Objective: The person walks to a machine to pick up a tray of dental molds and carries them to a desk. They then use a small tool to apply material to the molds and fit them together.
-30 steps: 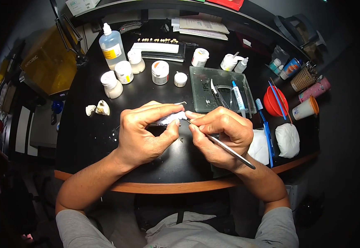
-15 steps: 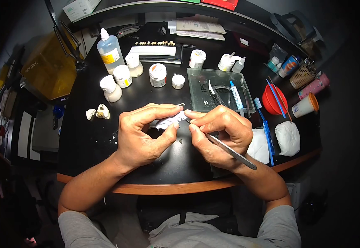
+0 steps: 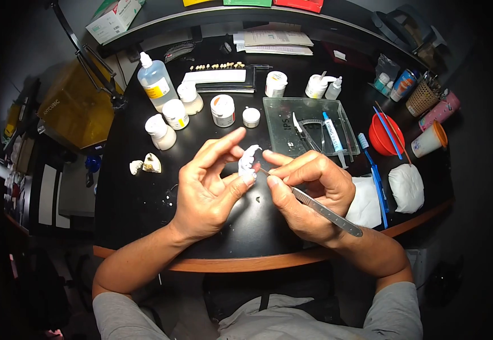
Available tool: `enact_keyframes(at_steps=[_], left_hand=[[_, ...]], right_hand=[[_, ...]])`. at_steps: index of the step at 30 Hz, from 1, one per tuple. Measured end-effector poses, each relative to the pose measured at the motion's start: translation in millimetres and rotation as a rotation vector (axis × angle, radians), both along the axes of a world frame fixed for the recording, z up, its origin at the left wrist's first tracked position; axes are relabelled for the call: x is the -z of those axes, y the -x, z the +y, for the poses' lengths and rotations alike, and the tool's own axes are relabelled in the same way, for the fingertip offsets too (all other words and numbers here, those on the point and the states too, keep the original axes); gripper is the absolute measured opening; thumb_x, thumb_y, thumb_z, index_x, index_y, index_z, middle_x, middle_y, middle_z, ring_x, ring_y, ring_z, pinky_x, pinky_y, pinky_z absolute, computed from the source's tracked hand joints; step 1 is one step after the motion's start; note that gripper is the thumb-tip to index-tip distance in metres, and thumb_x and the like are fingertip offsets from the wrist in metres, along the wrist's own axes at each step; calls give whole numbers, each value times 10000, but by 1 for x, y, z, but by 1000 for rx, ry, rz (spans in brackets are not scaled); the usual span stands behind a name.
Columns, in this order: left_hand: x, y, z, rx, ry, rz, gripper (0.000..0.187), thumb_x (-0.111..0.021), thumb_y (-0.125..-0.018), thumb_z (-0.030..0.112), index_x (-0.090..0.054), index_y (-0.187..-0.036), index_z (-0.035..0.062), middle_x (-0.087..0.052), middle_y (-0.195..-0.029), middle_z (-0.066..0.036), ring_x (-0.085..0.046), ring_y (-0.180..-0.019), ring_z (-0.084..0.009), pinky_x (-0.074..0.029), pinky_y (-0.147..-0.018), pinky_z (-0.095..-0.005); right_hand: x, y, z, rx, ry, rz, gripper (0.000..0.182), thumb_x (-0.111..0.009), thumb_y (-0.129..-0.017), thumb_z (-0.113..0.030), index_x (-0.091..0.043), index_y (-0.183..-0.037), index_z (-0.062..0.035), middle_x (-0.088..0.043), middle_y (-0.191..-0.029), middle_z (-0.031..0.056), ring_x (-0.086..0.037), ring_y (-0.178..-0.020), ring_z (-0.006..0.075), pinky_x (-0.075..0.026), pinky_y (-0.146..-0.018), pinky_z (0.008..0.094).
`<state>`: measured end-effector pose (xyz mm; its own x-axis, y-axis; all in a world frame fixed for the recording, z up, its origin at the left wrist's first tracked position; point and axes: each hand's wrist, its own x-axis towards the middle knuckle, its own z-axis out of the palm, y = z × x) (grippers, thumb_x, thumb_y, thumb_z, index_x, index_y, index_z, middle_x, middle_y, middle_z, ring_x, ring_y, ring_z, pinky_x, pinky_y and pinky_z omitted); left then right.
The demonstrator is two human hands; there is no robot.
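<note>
Between the thumb and fingers of my left hand [image 3: 202, 192] is a small white dental arch model [image 3: 247, 161], stood on edge with its tooth row toward the right. The index finger of that hand is raised off it. My right hand [image 3: 315, 190] pinches a flat metal scalpel [image 3: 332, 216] with marks along its handle. Its thin end points at the model's inner side, where a small reddish patch shows; the tip itself is too small to make out. Both hands are above the black table [image 3: 240, 235].
A glass slab [image 3: 278, 127] bears a firing paste syringe [image 3: 333, 136] and tweezers [image 3: 302, 131]. White jars [image 3: 222, 110], a clear bottle [image 3: 157, 85] and a tooth shade row [image 3: 218, 75] stand behind. Rightward are a red bowl [image 3: 383, 139], blue brush [image 3: 374, 170] and tissue [image 3: 365, 204]. Plaster pieces [image 3: 152, 163] lie left.
My left hand has turned the dental model upright and lifted its index finger away. The scalpel has moved slightly back to the right. The whole view has shifted a little.
</note>
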<state>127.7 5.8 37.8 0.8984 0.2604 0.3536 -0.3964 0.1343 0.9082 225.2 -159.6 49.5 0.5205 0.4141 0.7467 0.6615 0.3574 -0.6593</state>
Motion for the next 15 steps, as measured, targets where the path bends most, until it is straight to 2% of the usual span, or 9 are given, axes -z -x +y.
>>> enact_keyframes(at_steps=[2,6,7,15], left_hand=[[-1,1,2,7,-134,12,564,-694,-924,-110,-508,-1455,-79,-540,-1251,-110,-578,-1234,-181,-590,-1022,-321],[-3,4,-4,64,42,89,495,-688,-946,-88,-521,-1412,-86,-583,-1292,-144,-619,-1262,-233,-600,-1013,-333],[-1,3,-5,54,53,79,462,-709,-935,-89,-540,-1365,-88,-606,-1295,-168,-641,-1253,-260,-614,-994,-341],[2,3,-2,6,57,61,487,-826,-831,-98,-569,-1243,-72,-624,-1223,-159,-706,-1119,-239,-645,-932,-332]], right_hand=[[2,4,0,-3,21,19,153,-776,-821,77,-637,-826,14,-713,-807,136,-757,-798,219,-649,-855,401],[4,9,3,-16,-28,145,162,-780,-826,69,-629,-821,13,-711,-814,137,-756,-795,211,-638,-749,330],[5,7,2,-17,-19,114,163,-781,-824,70,-628,-820,13,-710,-814,139,-754,-789,209,-638,-740,328],[3,-1,-2,12,51,-111,169,-784,-802,74,-627,-817,12,-709,-817,152,-749,-757,212,-644,-723,338]])
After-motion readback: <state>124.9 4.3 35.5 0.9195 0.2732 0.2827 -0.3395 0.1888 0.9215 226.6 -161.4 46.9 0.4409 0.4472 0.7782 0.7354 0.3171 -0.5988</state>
